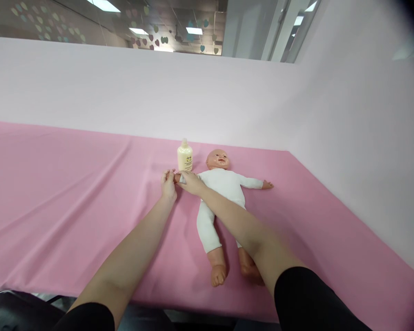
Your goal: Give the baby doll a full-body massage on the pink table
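Holding the doll [222,184] arm softly works best, both the left hand [168,185] and right hand [190,182] wrapped round it, by the bottle [185,156].

pink tablecloth [72,184], pale wall [193,92] (ceiling lights [105,5])

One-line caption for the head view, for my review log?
Both hands, left hand and right hand, grip one arm of a baby doll lying on pink cloth beside a cream bottle.

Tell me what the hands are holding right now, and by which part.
Both the left hand and right hand grip the baby doll by its outstretched arm, near the doll's hand.
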`<state>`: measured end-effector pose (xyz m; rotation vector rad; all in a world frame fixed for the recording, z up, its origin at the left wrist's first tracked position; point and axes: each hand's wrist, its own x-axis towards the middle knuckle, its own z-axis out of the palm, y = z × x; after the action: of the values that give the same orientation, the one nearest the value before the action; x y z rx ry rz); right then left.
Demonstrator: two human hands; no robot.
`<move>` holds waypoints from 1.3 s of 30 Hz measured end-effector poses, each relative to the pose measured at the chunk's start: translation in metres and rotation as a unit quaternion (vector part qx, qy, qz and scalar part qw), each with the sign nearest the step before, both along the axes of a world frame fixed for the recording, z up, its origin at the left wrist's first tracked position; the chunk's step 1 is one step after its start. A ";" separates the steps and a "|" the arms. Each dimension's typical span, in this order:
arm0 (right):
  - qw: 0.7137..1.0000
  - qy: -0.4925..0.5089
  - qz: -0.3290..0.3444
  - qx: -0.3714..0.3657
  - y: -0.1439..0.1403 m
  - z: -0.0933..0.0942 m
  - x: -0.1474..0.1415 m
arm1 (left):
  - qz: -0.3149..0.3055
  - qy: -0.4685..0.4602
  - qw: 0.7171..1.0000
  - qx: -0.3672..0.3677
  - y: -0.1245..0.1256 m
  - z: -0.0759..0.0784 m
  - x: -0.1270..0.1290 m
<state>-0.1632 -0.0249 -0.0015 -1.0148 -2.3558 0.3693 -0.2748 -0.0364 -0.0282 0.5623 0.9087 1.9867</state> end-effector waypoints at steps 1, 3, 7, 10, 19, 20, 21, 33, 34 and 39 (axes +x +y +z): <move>1.000 -0.001 -0.001 -0.001 0.000 0.000 0.000 | -0.007 -0.009 1.000 -0.001 0.000 0.000 0.000; 1.000 0.000 -0.001 -0.005 -0.001 0.002 0.000 | -0.026 -0.033 0.999 0.005 0.001 0.001 0.001; 1.000 0.007 0.006 -0.004 -0.004 0.006 0.001 | -0.085 -0.098 0.991 0.018 -0.001 0.005 0.003; 1.000 0.021 0.014 0.004 -0.005 0.008 0.001 | -0.132 -0.126 0.983 0.026 -0.002 0.007 0.006; 1.000 -0.012 -0.006 0.008 -0.004 0.007 0.001 | -0.186 -0.096 0.977 0.037 -0.003 0.005 0.013; 1.000 -0.015 -0.009 0.006 -0.004 0.007 0.001 | -0.177 -0.099 0.979 0.031 -0.002 0.005 0.012; 1.000 -0.016 -0.013 0.004 -0.005 0.007 0.001 | -0.165 -0.100 0.981 0.027 -0.001 0.005 0.012; 0.998 -0.010 -0.059 -0.006 -0.004 0.007 0.004 | -0.173 -0.070 0.982 -0.016 0.000 0.005 0.008; 0.998 -0.009 -0.058 -0.009 -0.004 0.007 0.004 | -0.187 -0.065 0.980 -0.015 0.000 0.004 0.007; 0.998 -0.017 -0.052 -0.014 -0.004 0.007 0.003 | -0.222 -0.082 0.972 -0.002 -0.004 0.007 0.005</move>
<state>-0.1602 -0.0293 0.0054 -1.1615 -2.3223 0.3482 -0.2694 -0.0401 -0.0210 0.5356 0.6207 1.5969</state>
